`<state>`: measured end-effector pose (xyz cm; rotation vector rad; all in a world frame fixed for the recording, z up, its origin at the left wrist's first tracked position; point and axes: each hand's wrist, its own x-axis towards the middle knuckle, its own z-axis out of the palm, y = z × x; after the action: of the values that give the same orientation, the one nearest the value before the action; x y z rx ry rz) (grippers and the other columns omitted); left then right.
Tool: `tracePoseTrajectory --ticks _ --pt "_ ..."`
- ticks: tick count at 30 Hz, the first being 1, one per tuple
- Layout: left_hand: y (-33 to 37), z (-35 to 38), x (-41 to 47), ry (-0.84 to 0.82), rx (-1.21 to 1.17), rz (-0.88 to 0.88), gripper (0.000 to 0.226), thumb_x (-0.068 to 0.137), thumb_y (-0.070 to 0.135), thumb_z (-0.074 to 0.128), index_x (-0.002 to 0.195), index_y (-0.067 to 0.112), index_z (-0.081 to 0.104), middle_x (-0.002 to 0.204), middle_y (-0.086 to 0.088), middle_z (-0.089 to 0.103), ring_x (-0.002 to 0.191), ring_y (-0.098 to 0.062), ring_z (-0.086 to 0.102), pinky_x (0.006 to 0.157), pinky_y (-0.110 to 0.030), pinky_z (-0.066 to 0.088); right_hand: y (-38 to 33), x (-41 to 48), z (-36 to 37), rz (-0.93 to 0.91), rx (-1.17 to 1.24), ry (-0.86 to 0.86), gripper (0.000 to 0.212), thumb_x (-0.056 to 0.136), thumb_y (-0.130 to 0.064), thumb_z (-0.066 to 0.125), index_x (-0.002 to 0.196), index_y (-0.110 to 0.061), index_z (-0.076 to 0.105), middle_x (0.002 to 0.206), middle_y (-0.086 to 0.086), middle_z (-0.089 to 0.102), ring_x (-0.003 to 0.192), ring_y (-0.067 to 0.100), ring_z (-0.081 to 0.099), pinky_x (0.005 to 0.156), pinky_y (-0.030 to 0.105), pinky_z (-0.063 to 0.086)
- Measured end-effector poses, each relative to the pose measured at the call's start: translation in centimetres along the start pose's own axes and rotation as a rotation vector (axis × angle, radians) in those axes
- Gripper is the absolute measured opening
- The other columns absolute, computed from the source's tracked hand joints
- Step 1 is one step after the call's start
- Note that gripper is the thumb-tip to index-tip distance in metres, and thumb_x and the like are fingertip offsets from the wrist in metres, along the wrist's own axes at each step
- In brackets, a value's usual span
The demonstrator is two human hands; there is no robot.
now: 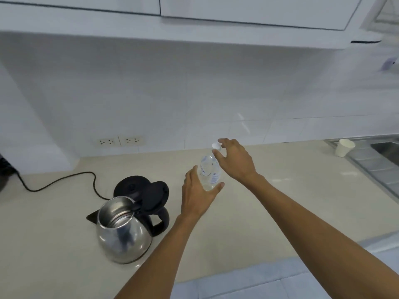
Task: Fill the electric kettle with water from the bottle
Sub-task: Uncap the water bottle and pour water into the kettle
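A steel electric kettle (123, 238) stands on the beige counter (269, 208) with its black lid (154, 196) flipped up and its mouth showing. To its right a clear plastic water bottle (210, 169) with a white cap (216, 146) stands upright. My left hand (197, 197) wraps the bottle's lower body. My right hand (235, 160) pinches the cap at the top with its fingertips.
The kettle's black round base (129, 186) lies behind it, its cord (64, 180) running left. Two wall sockets (119, 140) sit on the tiled backsplash. A white paper cup (344, 147) stands by the steel sink (386, 156) at the far right.
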<state>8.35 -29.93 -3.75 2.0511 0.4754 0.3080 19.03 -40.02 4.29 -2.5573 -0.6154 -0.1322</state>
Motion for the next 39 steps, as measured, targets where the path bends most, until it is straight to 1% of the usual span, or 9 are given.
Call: tracePoseTrajectory --ticks 3,7,12,15,17,21,26,30,39 --pt "-1.1 2.0 2.2 0.021 -0.009 -0.064 0.093 0.078 0.059 0.083 0.149 0.02 0.037 0.145 0.001 0.047 0.135 -0.023 0.049 0.107 -0.033 0.041 0.7 1.9 0.5 -0.039 -0.02 0.018 0.043 0.098 -0.052 0.05 0.127 -0.024 0.063 0.119 0.004 0.062 0.106 0.023 0.064 0.081 0.038 0.054" --pt "-2.5 4.9 4.3 0.066 -0.085 -0.084 0.093 0.068 0.064 0.083 0.146 0.029 0.043 0.138 0.01 0.055 0.126 -0.018 0.057 0.105 -0.044 0.052 1.7 3.4 1.1 -0.111 -0.079 0.075 0.04 0.095 -0.057 0.053 0.106 -0.021 0.067 0.093 -0.001 0.065 0.081 0.019 0.064 0.063 0.028 0.043" --pt "-4.1 7.5 6.7 0.105 -0.163 -0.074 0.093 0.072 0.044 0.093 0.148 0.032 0.04 0.133 0.022 0.054 0.117 -0.006 0.057 0.096 -0.024 0.048 2.3 4.3 1.4 -0.227 -0.195 0.129 0.051 0.094 -0.066 0.05 0.095 -0.016 0.062 0.079 -0.003 0.065 0.063 0.016 0.054 0.048 0.024 0.028" --pt "-4.8 8.7 7.7 0.118 -0.197 -0.091 0.093 0.073 0.038 0.095 0.145 0.038 0.037 0.121 0.037 0.048 0.101 0.016 0.054 0.082 0.001 0.038 2.4 4.7 1.6 -0.257 -0.21 0.153 0.047 0.095 -0.058 0.055 0.088 -0.013 0.059 0.074 0.0 0.065 0.059 0.02 0.053 0.051 0.026 0.031" --pt "-5.2 9.3 8.0 0.13 -0.207 -0.085 0.086 0.075 0.031 0.094 0.138 0.042 0.037 0.114 0.038 0.051 0.096 0.025 0.054 0.074 0.006 0.039 2.7 4.8 1.7 -0.264 -0.193 0.152 0.042 0.095 -0.052 0.057 0.086 -0.011 0.058 0.073 0.003 0.065 0.058 0.022 0.053 0.053 0.027 0.035" --pt "-5.2 9.2 8.0 0.108 -0.187 -0.034 0.08 0.077 0.026 0.093 0.133 0.042 0.039 0.113 0.03 0.059 0.1 0.023 0.057 0.077 0.003 0.042 3.0 4.6 1.0 -0.293 -0.188 0.136 0.042 0.098 -0.047 0.057 0.091 -0.006 0.061 0.077 0.008 0.067 0.061 0.023 0.053 0.056 0.029 0.038" --pt "-3.4 8.2 6.4 0.07 -0.223 -0.004 0.077 0.076 0.021 0.095 0.135 0.026 0.046 0.115 0.01 0.065 0.097 -0.002 0.065 0.079 0.002 0.044 2.1 3.9 -1.3 -0.339 -0.192 0.109 0.044 0.101 -0.046 0.053 0.099 -0.003 0.063 0.085 0.012 0.069 0.07 0.027 0.064 0.064 0.033 0.05" --pt "-2.4 6.4 4.2 0.034 -0.263 0.009 0.079 0.073 0.028 0.096 0.136 0.031 0.048 0.118 0.019 0.068 0.101 0.016 0.063 0.079 -0.003 0.046 0.7 2.6 -3.8 -0.369 -0.192 0.065 0.046 0.102 -0.046 0.051 0.099 -0.001 0.061 0.083 0.013 0.068 0.072 0.03 0.063 0.064 0.032 0.042" --pt "-0.9 0.8 -3.5 -0.065 -0.285 0.064 0.079 0.075 0.031 0.094 0.137 0.037 0.046 0.117 0.023 0.067 0.099 0.02 0.061 0.074 0.0 0.045 -4.3 -5.0 -7.9 -0.35 -0.186 0.025 0.04 0.103 -0.045 0.049 0.088 -0.009 0.045 0.075 0.008 0.058 0.068 0.03 0.052 0.064 0.033 0.034"
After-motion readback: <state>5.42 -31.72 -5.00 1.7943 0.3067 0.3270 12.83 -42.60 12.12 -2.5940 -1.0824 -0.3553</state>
